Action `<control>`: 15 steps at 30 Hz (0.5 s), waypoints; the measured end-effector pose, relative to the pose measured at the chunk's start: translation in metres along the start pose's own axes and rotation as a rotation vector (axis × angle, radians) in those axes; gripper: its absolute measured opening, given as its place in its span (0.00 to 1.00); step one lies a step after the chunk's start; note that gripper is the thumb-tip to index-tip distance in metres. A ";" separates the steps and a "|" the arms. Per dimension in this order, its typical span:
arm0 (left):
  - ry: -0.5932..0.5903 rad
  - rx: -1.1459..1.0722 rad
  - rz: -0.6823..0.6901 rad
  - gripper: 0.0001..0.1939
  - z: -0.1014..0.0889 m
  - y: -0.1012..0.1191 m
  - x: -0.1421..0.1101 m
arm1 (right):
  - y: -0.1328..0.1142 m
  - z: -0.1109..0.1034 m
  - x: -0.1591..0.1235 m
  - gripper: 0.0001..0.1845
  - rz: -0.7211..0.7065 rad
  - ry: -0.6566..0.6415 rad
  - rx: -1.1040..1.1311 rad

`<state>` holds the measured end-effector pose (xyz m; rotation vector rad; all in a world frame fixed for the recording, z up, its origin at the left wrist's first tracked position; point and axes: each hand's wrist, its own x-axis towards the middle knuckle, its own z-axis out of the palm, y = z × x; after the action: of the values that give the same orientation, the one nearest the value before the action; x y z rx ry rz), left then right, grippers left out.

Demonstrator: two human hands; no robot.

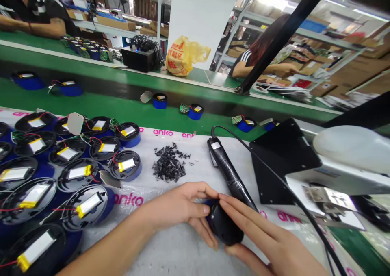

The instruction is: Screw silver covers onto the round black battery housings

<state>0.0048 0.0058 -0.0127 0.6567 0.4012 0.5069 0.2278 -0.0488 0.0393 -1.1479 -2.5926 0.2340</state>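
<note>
Between my hands is a round housing (227,225), its black side facing me and a little blue showing at its far left edge. My left hand (185,207) grips its left side with thumb and fingers. Across the right side, my right hand (268,235) has its fingers along the rim and its thumb below. Just beyond lies a black electric screwdriver (233,172) with a cord. A heap of small black plastic pieces (170,162) sits on the white wrap (146,219). To the left stand rows of open blue housings (124,165) with silver-and-yellow batteries and red wires.
A green conveyor belt (128,109) crosses behind, carrying several spaced blue housings (160,101). At right are a black plate (283,162) and a metal machine (341,178). A yellow bag (179,58) and black box (138,58) stand farther back, near two other people.
</note>
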 end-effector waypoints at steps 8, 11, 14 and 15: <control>0.002 0.026 -0.013 0.24 0.004 0.004 -0.003 | 0.003 -0.007 0.009 0.31 -0.008 0.041 0.044; -0.010 0.014 -0.010 0.21 0.003 0.004 -0.002 | 0.004 -0.007 0.010 0.30 -0.037 0.052 0.034; -0.035 0.005 -0.009 0.18 0.003 0.004 -0.002 | 0.006 -0.004 0.010 0.32 -0.078 0.075 0.016; -0.040 0.005 -0.007 0.17 0.003 0.004 -0.002 | 0.007 -0.003 0.009 0.33 -0.091 0.079 0.012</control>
<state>0.0039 0.0059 -0.0079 0.6687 0.3672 0.4853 0.2281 -0.0375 0.0423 -1.0111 -2.5629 0.1796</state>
